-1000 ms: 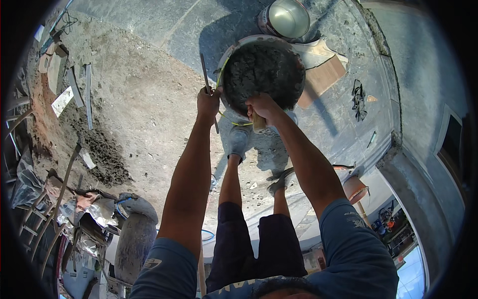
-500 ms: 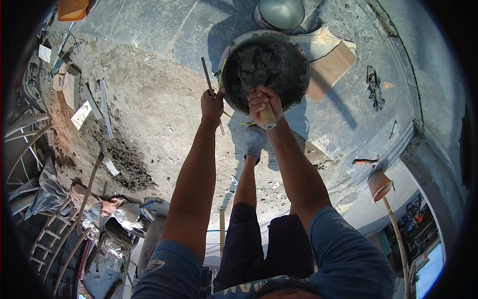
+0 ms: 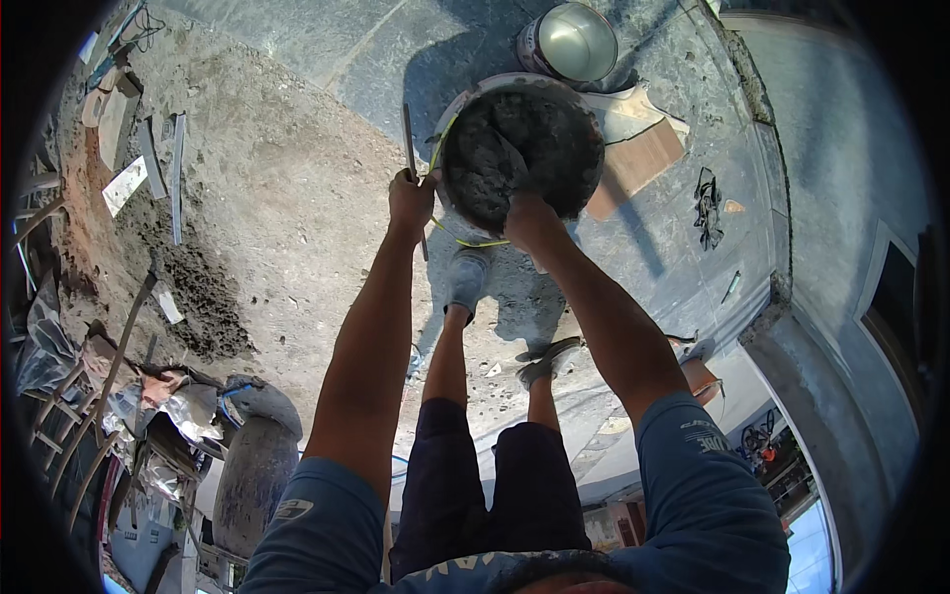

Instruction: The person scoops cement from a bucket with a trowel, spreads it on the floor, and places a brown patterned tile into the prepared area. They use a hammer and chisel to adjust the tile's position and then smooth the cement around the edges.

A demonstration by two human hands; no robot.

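A round tub (image 3: pixel 473 91) of dark wet mortar (image 3: pixel 544 129) stands on the ground in front of me. My right hand (image 3: pixel 534 226) is closed around the wooden handle of a trowel, back of the hand up, at the tub's near side. The trowel's mortar-smeared blade (image 3: pixel 513 158) reaches into the mix, and most of its handle is hidden under my hand. My left hand (image 3: pixel 411 203) is closed on a long thin flat strip (image 3: pixel 409 134), held upright beside the tub's left rim. A yellow-green band (image 3: pixel 439 144) runs around the tub's left side.
A metal pail (image 3: pixel 577 45) stands just beyond the tub. Right of it lies a brown board (image 3: pixel 638 166). Dark crumpled scrap (image 3: pixel 708 208) is farther right. Loose strips (image 3: pixel 178 178) and spilled dark rubble (image 3: pixel 203 302) lie to the left. My shoes (image 3: pixel 465 277) are close to the tub.
My right hand has turned over, so the trowel handle that showed before is now mostly covered. The blade shows more in the mortar. My left hand keeps the strip, now more upright.
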